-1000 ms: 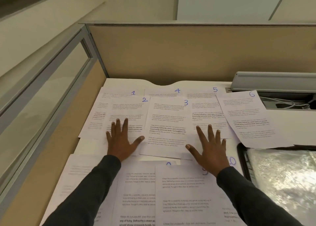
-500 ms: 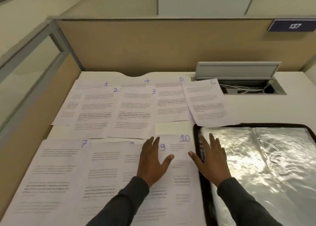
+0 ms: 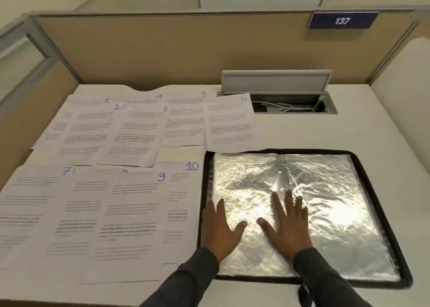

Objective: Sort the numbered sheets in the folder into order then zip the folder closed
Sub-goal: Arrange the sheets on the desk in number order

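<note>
From the head view, the folder lies open and flat on the near right of the table. Its spine runs near to far, so its long axis as opened runs left to right. The left grip and right grip are both released, fingers straight and spread, pressing on its left glossy sleeve, the right one beside the spine. The sleeves look thin, crinkled and slippery, so the dark zipped rim is probably the firmer place to take hold. The numbered sheets lie overlapped to the left in two rows, one to six far and seven to ten near. Their long axes run near to far, with the numbers at their far right corners. Sheet 6 overlaps the folder's far left corner. They should be light, limp and quick to slide, best pinched at a free edge.
</note>
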Demonstrator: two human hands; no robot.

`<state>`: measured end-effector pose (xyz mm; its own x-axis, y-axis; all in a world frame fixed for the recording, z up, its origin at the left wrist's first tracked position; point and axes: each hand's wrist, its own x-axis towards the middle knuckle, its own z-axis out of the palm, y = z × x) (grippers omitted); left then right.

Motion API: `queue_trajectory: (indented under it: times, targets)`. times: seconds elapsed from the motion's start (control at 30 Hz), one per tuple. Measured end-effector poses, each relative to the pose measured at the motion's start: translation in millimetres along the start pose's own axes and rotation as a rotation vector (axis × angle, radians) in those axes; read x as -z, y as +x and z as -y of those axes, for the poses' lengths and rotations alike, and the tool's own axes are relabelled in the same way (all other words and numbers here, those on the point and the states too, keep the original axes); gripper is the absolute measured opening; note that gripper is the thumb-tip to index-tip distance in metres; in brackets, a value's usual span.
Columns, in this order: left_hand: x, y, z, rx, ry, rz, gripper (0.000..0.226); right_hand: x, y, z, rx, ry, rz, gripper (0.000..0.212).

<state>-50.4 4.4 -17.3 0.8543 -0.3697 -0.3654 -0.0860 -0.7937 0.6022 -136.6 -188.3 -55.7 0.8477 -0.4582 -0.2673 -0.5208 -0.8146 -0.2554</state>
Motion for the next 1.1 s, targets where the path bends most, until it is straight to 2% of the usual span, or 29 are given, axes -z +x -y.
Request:
queue_trajectory:
  times: [0.3,0.47,0.7,0.87,0.97,1.1]
  targets:
    - [-15.8,-5.4,-10.8,-0.009,0.079,0.026,0.096,-0.8,-7.0,-24.8,0.019,-0.015,0.017,0.094]
    - [-29.8,-13.1,-21.7,-0.045,0.038,0.041,0.097,1.9,-15.3,-43.6,-0.003,-0.051,0.019,0.094]
    - [-48.6,-18.9,-53.7,0.103,-0.158,-0.079,0.099,12.2,-21.1,-63.2,0.056,-0.1,0.086,0.098]
    - [-68.8,-23.9,-71.9,0.143,-0.19,-0.118,0.096,21.8,-22.4,-94.0,0.091,-0.115,0.106,0.096]
    - [-79.1,-23.1,-84.6,0.161,-0.314,-0.13,0.092,27.8,-21.5,-106.5,0.111,-0.106,0.125,0.099]
    - [-79.1,-15.3,-96.4,0.261,-0.651,-0.167,0.072,41.1,-18.9,-103.8,0.121,-0.075,0.17,0.101]
